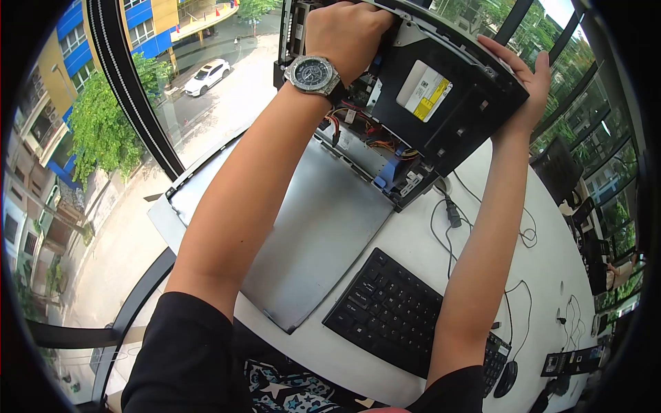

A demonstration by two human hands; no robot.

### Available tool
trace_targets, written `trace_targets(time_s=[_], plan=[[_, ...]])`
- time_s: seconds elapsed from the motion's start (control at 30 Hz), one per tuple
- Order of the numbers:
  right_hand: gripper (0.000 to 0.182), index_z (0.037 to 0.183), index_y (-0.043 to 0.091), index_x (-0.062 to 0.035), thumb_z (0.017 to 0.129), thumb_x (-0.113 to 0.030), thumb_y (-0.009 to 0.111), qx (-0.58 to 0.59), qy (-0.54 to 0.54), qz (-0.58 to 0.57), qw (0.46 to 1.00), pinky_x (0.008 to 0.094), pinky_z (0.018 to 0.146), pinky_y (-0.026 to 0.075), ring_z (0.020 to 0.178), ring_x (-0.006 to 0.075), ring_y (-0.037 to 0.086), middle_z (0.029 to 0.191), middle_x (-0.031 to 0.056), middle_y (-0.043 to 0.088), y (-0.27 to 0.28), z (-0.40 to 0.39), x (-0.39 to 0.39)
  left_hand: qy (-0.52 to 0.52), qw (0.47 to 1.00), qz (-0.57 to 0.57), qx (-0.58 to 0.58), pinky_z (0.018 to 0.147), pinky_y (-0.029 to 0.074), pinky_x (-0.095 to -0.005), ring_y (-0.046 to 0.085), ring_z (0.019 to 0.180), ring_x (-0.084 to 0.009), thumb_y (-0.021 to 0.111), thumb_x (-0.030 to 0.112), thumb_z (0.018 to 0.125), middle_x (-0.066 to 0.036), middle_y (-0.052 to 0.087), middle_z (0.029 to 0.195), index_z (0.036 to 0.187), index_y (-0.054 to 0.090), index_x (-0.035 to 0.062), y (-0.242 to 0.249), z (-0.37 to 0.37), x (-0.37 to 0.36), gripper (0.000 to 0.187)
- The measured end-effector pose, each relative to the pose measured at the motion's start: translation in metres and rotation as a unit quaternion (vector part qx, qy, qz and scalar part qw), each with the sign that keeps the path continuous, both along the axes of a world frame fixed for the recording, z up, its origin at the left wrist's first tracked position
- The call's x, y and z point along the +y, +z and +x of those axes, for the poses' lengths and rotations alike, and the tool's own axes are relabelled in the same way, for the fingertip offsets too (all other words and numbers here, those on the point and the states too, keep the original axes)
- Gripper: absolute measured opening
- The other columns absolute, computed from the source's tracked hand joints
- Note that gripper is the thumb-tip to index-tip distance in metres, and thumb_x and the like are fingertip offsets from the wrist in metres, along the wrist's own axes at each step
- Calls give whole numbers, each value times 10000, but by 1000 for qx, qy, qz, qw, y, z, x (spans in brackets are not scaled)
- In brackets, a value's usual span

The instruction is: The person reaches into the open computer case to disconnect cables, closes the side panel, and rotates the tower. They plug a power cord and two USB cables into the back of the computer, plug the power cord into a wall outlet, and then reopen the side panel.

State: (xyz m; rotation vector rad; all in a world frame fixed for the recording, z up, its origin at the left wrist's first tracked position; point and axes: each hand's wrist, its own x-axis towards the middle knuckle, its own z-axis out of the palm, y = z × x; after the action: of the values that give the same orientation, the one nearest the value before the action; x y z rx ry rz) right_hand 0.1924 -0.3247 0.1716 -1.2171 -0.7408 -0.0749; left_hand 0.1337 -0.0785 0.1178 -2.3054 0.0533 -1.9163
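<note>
On the white table (406,237), an open computer case (465,113) stands at the far side, interior exposed. A grey metal panel (320,237) lies before it, presumably placed to leave the opening reachable. The keyboard (389,306) sits just beside the panel. Right hand (529,93): fingers spread, palm against the case's outer side, apparently steadying it. Left hand (348,36): curled at the upper edge; fingertips hidden, grip cannot be told.

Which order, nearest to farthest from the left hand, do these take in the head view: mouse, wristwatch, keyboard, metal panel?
From the left hand:
1. Wristwatch, on its wrist.
2. Metal panel, near the centre.
3. Keyboard, right of the panel.
4. Mouse, right of the keyboard.
</note>
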Motion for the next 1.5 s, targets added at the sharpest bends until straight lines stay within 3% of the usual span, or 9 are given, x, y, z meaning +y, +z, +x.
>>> trace_targets(time_s=[0.07, 0.37, 0.43, 0.5, 0.87, 0.97, 1.2, 1.3, 1.5], plan=[[873, 1171, 718, 74, 1021, -649, 252, -3, -5, -1, 1000, 287, 895, 531, 934, 236, 694, 1062, 177, 743, -1, 0, -1, 19, 1000, 15, -4, 576, 526, -366, 709, 679, -236, 710, 173, 811, -46, 705, 736, 908, 767, 184, -2, 2, 2, 113], [913, 1162, 717, 82, 1007, -688, 253, -19, 7, -4, 1000, 268, 886, 523, 936, 230, 691, 1061, 175, 740, -3, 1, -1, -16, 999, 36, -1, 542, 523, -390, 698, 643, -252, 659, 132, 810, -8, 690, 727, 795, 723, 211, 3, -4, 3, 103], [877, 1252, 639, 131, 1045, -616, 229, -27, 16, -11, 999, 310, 946, 537, 1001, 256, 697, 1121, 199, 727, -2, 5, -4, 53, 992, -12, 110, 662, 524, -354, 710, 815, -210, 663, 110, 810, 10, 730, 885, 933, 749, 207, 5, -8, -4, 179], [900, 1213, 676, 105, 1023, -659, 239, -23, 13, -11, 1000, 290, 913, 537, 963, 244, 699, 1089, 192, 736, -2, 7, -4, -14, 999, 6, 45, 574, 550, -388, 708, 674, -253, 633, 144, 828, -72, 682, 715, 704, 665, 120, 8, -8, -5, 131], [939, 1244, 665, 98, 1017, -663, 166, -27, 39, -18, 999, 309, 881, 563, 933, 253, 713, 1061, 185, 753, -1, 15, -7, 24, 987, 136, 86, 565, 554, -371, 714, 633, -228, 632, 178, 862, -67, 688, 662, 739, 690, 140, 24, -17, 7, 142], [937, 1255, 654, 104, 1015, -660, 169, -29, 34, -15, 999, 317, 872, 569, 922, 258, 718, 1056, 185, 754, -2, 14, -6, -7, 994, 85, 75, 561, 548, -382, 709, 625, -240, 631, 177, 868, -56, 685, 657, 769, 699, 150, 19, -15, 3, 123], [935, 1255, 655, 103, 1013, -665, 179, -28, -30, -9, 999, 311, 885, 564, 926, 252, 719, 1069, 185, 753, -3, 3, -1, -114, 990, 82, -14, 677, 559, -363, 680, 825, -228, 648, 105, 852, -44, 684, 898, 940, 670, 91, -1, -18, 6, 92], [904, 1371, 529, 150, 1037, -615, 181, -24, -13, -21, 999, 409, 1059, 496, 1152, 347, 656, 1278, 258, 663, 2, 6, -3, -130, 984, 106, -59, 693, 562, -336, 657, 860, -211, 695, 118, 828, -19, 686, 990, 1073, 689, 100, -2, -26, 9, 246], [951, 1221, 683, 93, 1013, -686, 179, -43, 15, -21, 999, 275, 939, 531, 971, 243, 703, 1076, 181, 751, 0, 14, -4, -70, 989, 76, -104, 887, 473, -378, 595, 1065, -224, 679, 134, 849, -2, 695, 1087, 1118, 693, 116, -11, -31, -3, 269]])
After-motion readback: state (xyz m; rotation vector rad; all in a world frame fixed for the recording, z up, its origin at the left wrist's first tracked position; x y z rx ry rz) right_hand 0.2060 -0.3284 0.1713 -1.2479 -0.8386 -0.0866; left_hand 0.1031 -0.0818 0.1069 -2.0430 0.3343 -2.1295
